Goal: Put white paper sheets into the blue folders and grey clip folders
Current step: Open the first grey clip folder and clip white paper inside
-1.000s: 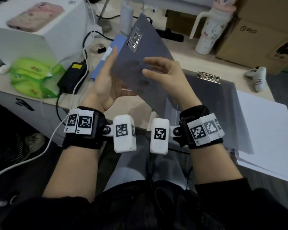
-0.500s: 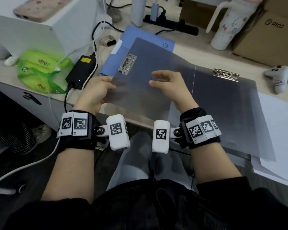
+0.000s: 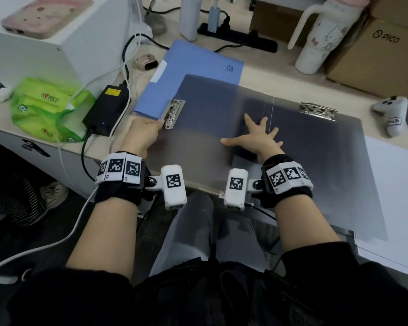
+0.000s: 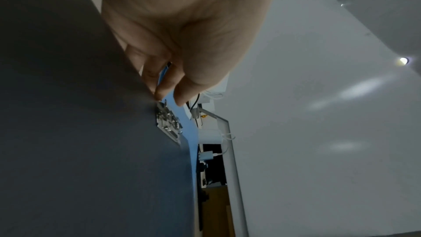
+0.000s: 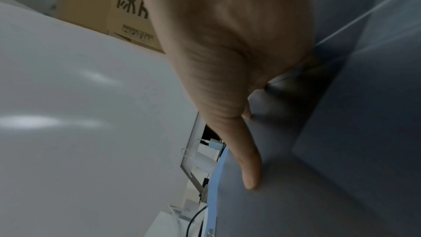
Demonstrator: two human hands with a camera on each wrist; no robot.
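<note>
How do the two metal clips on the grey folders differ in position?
The left clip sits at the grey folder's left edge, over the blue folder, beside the left hand. The right clip lies along the other grey folder's far edge, with no hand near it. Both are silver metal.

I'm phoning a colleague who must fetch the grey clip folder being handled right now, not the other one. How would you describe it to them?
Start at the blue folder at the desk's middle. The grey clip folder overlaps its near corner, with the right hand spread flat on it and the left hand at its edge. Its metal clip sits on the left side, whereas the other grey folder's clip lies along its far edge.
</note>
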